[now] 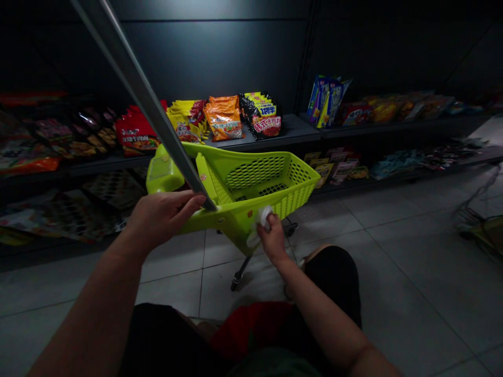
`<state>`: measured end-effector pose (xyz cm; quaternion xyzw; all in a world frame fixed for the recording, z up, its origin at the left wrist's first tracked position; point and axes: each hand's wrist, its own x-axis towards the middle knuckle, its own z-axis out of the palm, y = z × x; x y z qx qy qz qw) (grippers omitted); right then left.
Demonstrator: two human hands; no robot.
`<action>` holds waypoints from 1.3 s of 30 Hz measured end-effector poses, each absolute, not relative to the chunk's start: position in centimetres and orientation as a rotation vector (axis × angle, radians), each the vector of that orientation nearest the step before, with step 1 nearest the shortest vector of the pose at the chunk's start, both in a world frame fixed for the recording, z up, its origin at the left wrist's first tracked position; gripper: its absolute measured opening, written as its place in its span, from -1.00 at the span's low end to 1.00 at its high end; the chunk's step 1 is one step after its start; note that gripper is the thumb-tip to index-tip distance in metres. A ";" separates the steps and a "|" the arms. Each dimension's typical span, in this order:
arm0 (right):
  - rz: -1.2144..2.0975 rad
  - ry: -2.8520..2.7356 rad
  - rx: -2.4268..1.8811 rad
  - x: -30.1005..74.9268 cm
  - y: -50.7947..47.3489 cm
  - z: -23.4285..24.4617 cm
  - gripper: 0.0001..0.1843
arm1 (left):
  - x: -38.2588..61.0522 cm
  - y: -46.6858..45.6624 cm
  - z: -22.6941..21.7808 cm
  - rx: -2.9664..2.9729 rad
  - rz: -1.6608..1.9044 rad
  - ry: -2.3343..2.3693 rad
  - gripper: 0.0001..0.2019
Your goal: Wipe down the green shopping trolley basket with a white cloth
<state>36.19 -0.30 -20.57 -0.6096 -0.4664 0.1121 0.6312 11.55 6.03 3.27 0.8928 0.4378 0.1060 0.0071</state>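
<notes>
lime-green plastic cart (251, 180): left fingers (184, 205) curl round its metal pole (137, 89), right fingers (273, 230) pinch something white (264, 218).

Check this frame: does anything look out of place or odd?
Yes: what looks like a wire basket with a loose cable lies on the floor tiles at the right edge, away from the shelves. The dim light hides the details.

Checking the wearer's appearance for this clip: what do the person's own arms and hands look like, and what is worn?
The left arm and right arm are bare, with no sleeves showing. The left hand and right hand have no gloves, and no watch is visible. Below them is dark clothing with a red patch.
</notes>
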 end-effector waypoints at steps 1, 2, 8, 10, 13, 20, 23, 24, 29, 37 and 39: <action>0.204 -0.947 -1.410 37.2 0.2 -19.7 -0.69 | 11.6 6.0 3.3 2.794 0.329 1.368 -0.43; 0.168 -0.824 -1.417 37.8 0.8 -18.9 -0.67 | 11.6 6.0 3.3 2.796 0.328 1.367 -0.43; 0.219 -0.927 -1.349 32.8 0.4 -16.9 -0.67 | 11.5 6.0 3.6 2.789 0.314 1.395 -0.42; 0.268 -1.178 -1.304 31.0 -0.7 -16.8 -0.67 | 11.2 6.0 3.5 2.789 0.327 1.408 -0.44; 0.240 -1.370 -1.256 32.7 -1.1 -16.8 -0.76 | 10.8 6.0 3.4 2.787 0.330 1.406 -0.46; -0.055 -1.022 -1.437 37.9 0.8 -17.4 -0.74 | 10.7 6.1 3.6 2.774 0.307 1.404 -0.45; -0.050 -1.088 -1.402 33.7 -0.2 -17.5 -0.60 | 10.7 6.0 3.7 2.771 0.335 1.387 -0.46; -0.033 -1.140 -1.372 32.5 -0.7 -17.4 -0.55 | 10.7 6.0 3.8 2.774 0.336 1.382 -0.46; 0.012 -1.369 -1.202 32.8 -1.6 -15.8 -0.64 | 10.5 6.0 3.7 2.789 0.346 1.359 -0.46; -0.125 -1.455 -1.248 31.1 -1.1 -10.4 -0.65 | 10.5 6.5 3.2 2.772 0.376 1.370 -0.40; -0.156 -1.565 -1.223 31.8 -1.0 -10.4 -0.64 | 10.4 6.5 3.1 2.766 0.369 1.375 -0.40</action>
